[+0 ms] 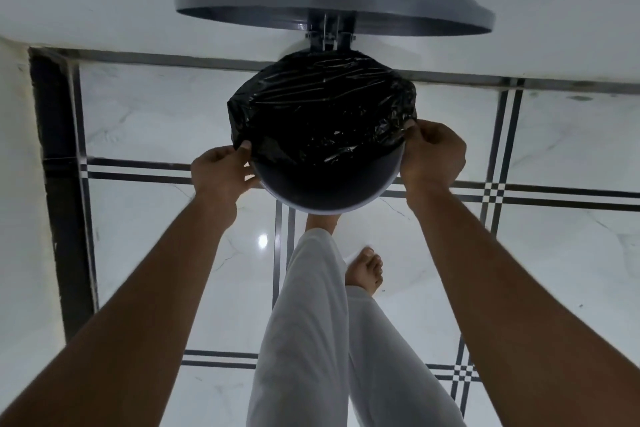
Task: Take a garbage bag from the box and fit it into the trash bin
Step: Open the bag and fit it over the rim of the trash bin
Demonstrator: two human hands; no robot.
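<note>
Fingers of my left hand and right hand pinch the garbage bag edge, stretching it over the trash bin rim; far side covered, near rim bare, lid up.

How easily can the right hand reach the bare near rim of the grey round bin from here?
Probably yes: the right hand pinches the black plastic bag just beside the bare near rim, and nothing lies between them.
</note>
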